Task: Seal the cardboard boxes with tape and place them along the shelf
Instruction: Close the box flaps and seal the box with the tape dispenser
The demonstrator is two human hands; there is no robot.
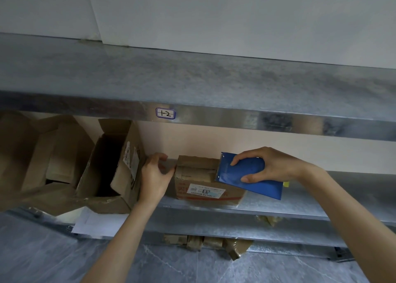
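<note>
- The small cardboard box sits on the middle metal shelf, close to its front edge, with its back near the pale wall behind it.
- Its top flaps are down, and glossy brown tape runs lengthwise across the top.
- A white shipping label with small print is stuck on the box's front face.
- The left hand is at the box's left end. Its grip is curled round that end, with the fingers over the top corner and the thumb against the front edge.
- The right hand holds a blue tape dispenser. Its grip is wrapped round the body, with the fingers over the top and the thumb on the near side.
- The dispenser's front edge touches the right end of the box's top, and its rear tilts down to the right.
- A small yellow bit shows just behind the dispenser's rear; I cannot tell what it is.
- An open cardboard box leans just beside the left hand, with its flaps up and its inside dark.
- 1 more open box lies further left.
- White paper pokes out from under these 2 boxes.
- The upper shelf carries a sticker marked "1-2" on its front lip.
- Crumpled tape scraps lie on the grey floor below the lowest shelf edge.
</note>
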